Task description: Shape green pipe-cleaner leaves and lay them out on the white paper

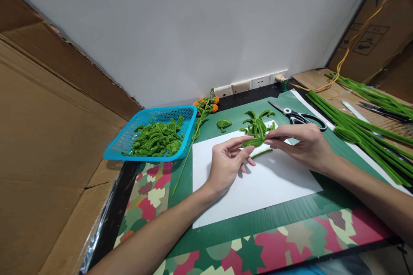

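My left hand (229, 162) and my right hand (301, 142) hover over a white sheet of paper (258, 180) and together pinch a folded green pipe-cleaner leaf (253, 142). The left thumb and forefinger grip its left end. The right fingers pinch its right end. Just behind the hands lies a small pile of finished green leaves (257, 123). One more leaf (223, 124) lies alone on the green mat (284, 215) further left.
A blue basket (129, 148) full of green leaves stands at the left, partly off the mat. A stem with orange flowers (205, 106) lies beside it. Black-handled scissors (298, 116) rest behind my right hand. Long green pipe cleaners (361, 131) lie at the right. Cardboard walls flank both sides.
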A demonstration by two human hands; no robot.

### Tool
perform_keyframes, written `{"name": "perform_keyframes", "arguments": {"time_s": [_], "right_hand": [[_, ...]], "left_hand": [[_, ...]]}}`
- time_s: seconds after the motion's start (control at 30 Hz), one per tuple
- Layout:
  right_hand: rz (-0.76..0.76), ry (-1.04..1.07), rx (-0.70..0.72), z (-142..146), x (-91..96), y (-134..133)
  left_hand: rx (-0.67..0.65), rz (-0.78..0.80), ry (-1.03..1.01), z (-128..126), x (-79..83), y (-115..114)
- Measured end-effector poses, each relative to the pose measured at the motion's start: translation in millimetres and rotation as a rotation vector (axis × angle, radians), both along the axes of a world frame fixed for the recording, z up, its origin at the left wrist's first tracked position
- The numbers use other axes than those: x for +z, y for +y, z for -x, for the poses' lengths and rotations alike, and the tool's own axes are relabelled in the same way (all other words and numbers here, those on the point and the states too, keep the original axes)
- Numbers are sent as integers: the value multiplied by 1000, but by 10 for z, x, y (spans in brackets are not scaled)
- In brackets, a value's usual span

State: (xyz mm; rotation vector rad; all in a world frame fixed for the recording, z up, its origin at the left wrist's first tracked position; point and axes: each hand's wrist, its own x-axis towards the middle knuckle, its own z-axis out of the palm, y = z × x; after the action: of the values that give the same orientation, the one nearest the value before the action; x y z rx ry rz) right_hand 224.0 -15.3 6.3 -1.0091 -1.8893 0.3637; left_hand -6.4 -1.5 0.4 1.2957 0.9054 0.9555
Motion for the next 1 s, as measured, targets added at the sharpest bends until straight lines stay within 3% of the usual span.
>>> {"name": "perform_keyframes", "arguments": {"time_s": [0.4, 1.0], "right_hand": [[175, 26, 86, -58, 74, 15], [542, 389, 197, 17, 69, 32]], "left_hand": [[23, -24, 38, -8, -12, -19], [2, 32, 50, -2, 24, -39]]}}
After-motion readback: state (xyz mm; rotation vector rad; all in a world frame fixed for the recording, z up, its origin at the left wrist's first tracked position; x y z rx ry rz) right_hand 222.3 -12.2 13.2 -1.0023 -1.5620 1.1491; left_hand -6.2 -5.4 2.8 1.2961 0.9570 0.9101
